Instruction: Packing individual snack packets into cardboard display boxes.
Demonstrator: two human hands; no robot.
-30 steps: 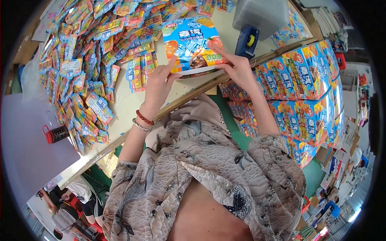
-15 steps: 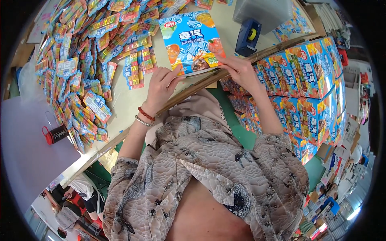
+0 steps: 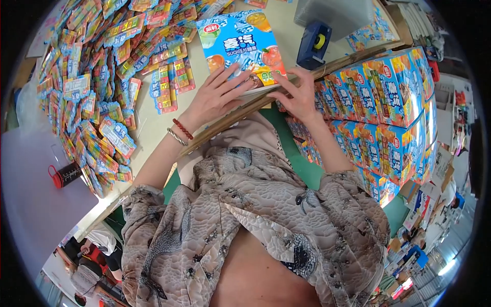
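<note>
Left hand [image 3: 212, 97] splaying over box [image 3: 238, 43] near-left, right hand [image 3: 299, 97] resting half-open near-right, neither clearly gripping; loose contact risking slips.

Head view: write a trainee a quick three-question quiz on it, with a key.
1. Which thing lies under the fingers of the left hand?
A. red-lidded bottle
B. blue carton
C. boxes stacked at right

2. True or false: the tape dispenser is to the right of the carton.

3. Fill in: a red bracelet and a silver-coloured bangle circle the person's ____ wrist.

Key: 1 B; 2 true; 3 left.
</note>
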